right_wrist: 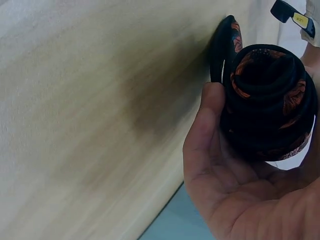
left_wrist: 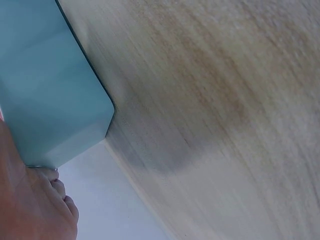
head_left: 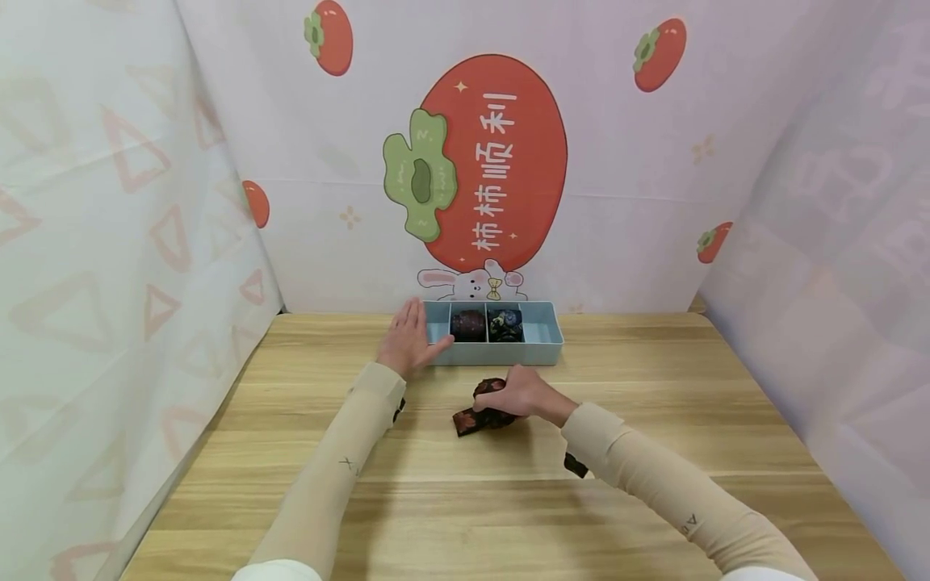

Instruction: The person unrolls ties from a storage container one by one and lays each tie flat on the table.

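The right hand (head_left: 526, 393) is curling firmly round a patterned fabric roll (right_wrist: 270, 112) — its loose tail (head_left: 465, 422) sticking out — in front of the blue box (head_left: 496, 354), while the left hand (head_left: 407, 343), fingers straight, is resting against the box's left end. Rolling seems to be finishing; the next move is probably calling for tucking in that tail.

Right hand (right_wrist: 225, 185) holds a dark roll (right_wrist: 270, 110) with orange bits, loose end (right_wrist: 225, 37) sticking out, wood table (right_wrist: 85, 105), blue box (right_wrist: 179, 220), yellow tag (right_wrist: 300, 20).
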{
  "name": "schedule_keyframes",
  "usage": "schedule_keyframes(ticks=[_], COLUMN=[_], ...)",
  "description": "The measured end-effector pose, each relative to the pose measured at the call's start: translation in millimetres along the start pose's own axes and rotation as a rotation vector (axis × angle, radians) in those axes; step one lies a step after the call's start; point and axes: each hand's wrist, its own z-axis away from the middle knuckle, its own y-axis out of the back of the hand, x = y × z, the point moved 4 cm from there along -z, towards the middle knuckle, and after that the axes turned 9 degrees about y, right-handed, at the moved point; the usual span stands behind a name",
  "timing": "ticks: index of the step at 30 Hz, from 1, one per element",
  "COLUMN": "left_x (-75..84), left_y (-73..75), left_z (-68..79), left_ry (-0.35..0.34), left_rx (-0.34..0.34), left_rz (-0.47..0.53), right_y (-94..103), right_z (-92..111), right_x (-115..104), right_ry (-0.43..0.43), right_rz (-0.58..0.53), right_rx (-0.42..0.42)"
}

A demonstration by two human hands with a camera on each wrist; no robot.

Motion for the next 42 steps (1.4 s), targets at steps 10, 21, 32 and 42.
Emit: schedule_keyframes(ticks=[10, 21, 32, 42], left_x=[-0.1, -0.1, 2.7, 26.9], left_y=[-0.2, 3.8, 35.4, 48.2], left_z=[-1.1, -2.6, 23.5, 81.7], left_ry=[0.006, 0.002, -0.091, -0.209], left_rx=[-0.030, -0.062, 0.097, 0.200], left_rz=[0.012, 0.054, 0.169, 0.386], right_y=[-11.4, -7.3, 4.7, 15.4], right_z=[-5, -5, -5, 1], right_x=[2, -5, 1, 8], right_ry=[-0.011, -0.011, 0.003, 0.047], right_rz=[0.074, 0.204, 0.233, 0.207], right_rx=[0.038, -0.034, -0.036, 0.039])
